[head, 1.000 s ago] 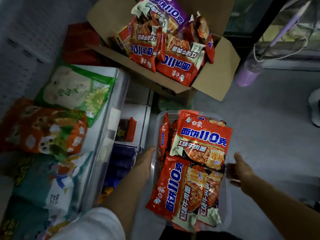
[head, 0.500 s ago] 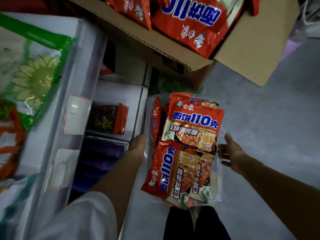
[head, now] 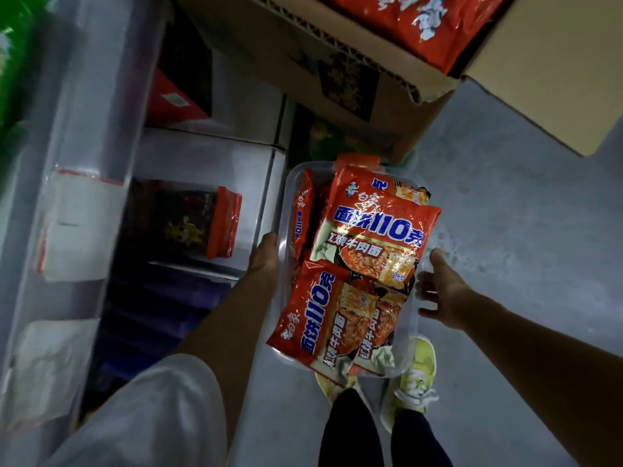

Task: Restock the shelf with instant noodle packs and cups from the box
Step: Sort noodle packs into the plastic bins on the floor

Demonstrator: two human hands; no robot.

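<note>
Head view, largest item first: the shelf unit point(head: 84, 136) fills our left side, blurred, with a dark pack point(head: 183, 219) lying on a lower tier. Next, the cardboard box point(head: 337, 62) ahead of us, red noodle packs showing inside. Then a clear plastic tray point(head: 286, 193) loaded with red noodle packs point(head: 374, 230), carried between our hands above the floor. Left hand point(head: 266, 261) grips its left rim, apparently; right hand point(head: 441, 291) lies spread and straight against its right wall, clasping nothing. Step in hand: ferrying stock toward the shelf. Next we must turn left, keep the tray level, and find an open tier.
</note>
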